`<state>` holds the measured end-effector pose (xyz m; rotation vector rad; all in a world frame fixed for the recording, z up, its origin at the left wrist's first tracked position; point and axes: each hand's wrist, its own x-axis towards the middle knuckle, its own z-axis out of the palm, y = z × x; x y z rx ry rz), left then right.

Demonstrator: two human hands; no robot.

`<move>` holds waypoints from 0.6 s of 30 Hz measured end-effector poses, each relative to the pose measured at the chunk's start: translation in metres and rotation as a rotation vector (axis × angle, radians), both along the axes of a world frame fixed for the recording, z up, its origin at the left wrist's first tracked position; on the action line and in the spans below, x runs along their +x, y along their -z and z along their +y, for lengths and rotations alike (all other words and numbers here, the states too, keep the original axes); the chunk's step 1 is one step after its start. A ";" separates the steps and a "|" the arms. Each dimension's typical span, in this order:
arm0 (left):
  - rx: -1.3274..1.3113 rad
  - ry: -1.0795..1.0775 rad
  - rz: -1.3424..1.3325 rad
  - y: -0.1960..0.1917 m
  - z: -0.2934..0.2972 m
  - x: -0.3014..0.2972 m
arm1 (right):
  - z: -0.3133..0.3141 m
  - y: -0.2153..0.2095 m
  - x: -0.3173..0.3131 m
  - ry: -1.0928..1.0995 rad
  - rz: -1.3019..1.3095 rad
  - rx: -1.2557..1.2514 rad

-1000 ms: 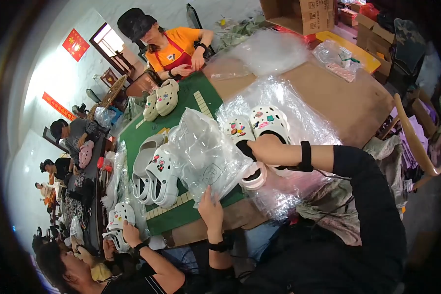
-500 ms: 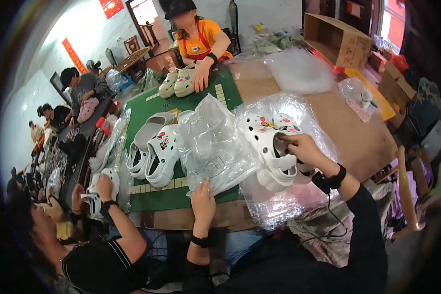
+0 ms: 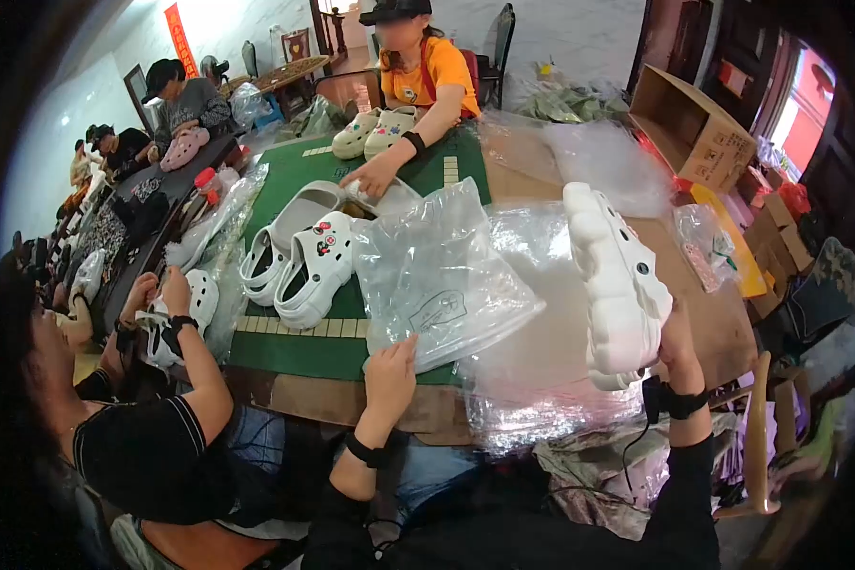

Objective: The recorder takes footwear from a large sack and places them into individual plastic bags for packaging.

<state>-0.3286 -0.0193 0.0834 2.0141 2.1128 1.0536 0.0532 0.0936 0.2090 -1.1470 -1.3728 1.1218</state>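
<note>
My right hand (image 3: 679,344) grips a pair of white clog shoes (image 3: 616,275) by the heel end and holds them up on edge above a heap of clear plastic bags (image 3: 541,370). My left hand (image 3: 390,372) rests on the near edge of a clear plastic bag (image 3: 437,275) lying puffed up on the green mat (image 3: 294,347). Two more white clogs with small charms (image 3: 299,261) stand on the mat just left of that bag.
A person in black at my left holds a white clog (image 3: 176,309). Across the table a person in orange (image 3: 418,81) reaches toward pale clogs (image 3: 375,133). An open cardboard box (image 3: 689,128) stands at the back right, with more plastic bags (image 3: 598,157) beside it.
My right hand has lifted the white clogs off the plastic and turned them up on edge. My left hand stays on the bag's edge.
</note>
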 end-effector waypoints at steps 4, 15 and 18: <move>0.043 0.003 -0.148 -0.025 0.003 0.011 | -0.007 0.000 0.019 0.083 -0.070 0.041; 0.316 0.110 -0.011 -0.083 0.059 0.066 | -0.053 -0.010 0.022 0.170 0.218 0.152; 0.411 0.171 0.119 -0.079 0.063 0.085 | -0.055 -0.006 0.029 0.227 0.148 0.182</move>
